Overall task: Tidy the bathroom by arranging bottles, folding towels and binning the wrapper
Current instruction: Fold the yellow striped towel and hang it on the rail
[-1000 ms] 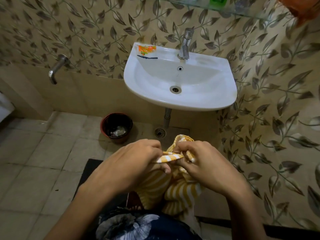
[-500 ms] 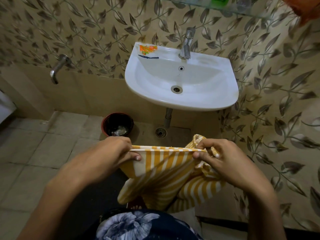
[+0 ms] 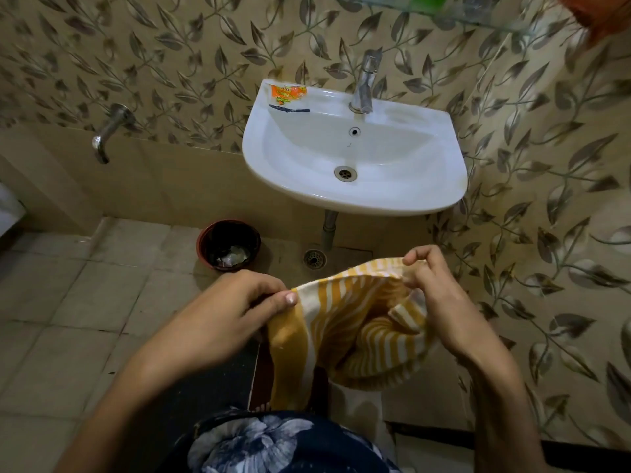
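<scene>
Yellow-striped towel [image 3: 345, 322] is now hanging opened out between both hands below the sink [image 3: 355, 196], where a second ago it was bunched. Left hand [image 3: 235, 308] and right hand [image 3: 433, 285] are pinching its top edge, readying a fold; the orange wrapper [image 3: 288, 93] is waiting on the rim.
</scene>
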`<control>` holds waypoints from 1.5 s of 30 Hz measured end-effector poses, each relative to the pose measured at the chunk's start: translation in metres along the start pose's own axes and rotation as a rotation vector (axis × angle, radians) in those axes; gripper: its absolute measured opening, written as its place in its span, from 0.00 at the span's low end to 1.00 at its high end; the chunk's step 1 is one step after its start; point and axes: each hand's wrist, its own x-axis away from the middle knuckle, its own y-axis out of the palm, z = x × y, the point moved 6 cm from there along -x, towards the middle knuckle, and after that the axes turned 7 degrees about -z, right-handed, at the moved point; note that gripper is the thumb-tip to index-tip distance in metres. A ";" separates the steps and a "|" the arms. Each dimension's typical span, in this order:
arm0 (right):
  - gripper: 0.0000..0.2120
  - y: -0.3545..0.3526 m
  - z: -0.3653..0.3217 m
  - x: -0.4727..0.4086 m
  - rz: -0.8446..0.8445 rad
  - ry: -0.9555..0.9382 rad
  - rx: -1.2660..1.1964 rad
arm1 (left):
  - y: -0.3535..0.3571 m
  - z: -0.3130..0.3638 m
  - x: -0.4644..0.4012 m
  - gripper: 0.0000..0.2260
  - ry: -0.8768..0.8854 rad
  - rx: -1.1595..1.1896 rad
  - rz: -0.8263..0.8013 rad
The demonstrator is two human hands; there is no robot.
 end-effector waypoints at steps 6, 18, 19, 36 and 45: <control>0.11 0.024 -0.011 0.006 -0.153 -0.156 -0.013 | 0.024 -0.008 -0.008 0.07 -0.153 0.386 -0.022; 0.13 0.062 -0.031 0.031 0.184 -0.416 -0.316 | 0.032 -0.006 -0.008 0.08 -0.235 0.740 0.066; 0.12 0.063 -0.032 0.032 0.187 -0.412 -0.333 | 0.032 -0.006 -0.007 0.08 -0.234 0.756 0.067; 0.13 0.067 -0.042 0.043 0.119 -0.576 -0.056 | 0.049 -0.007 0.001 0.10 -0.311 0.930 -0.049; 0.10 0.040 -0.040 0.056 0.205 -0.591 -0.262 | 0.057 -0.090 -0.034 0.12 -0.535 0.377 -0.192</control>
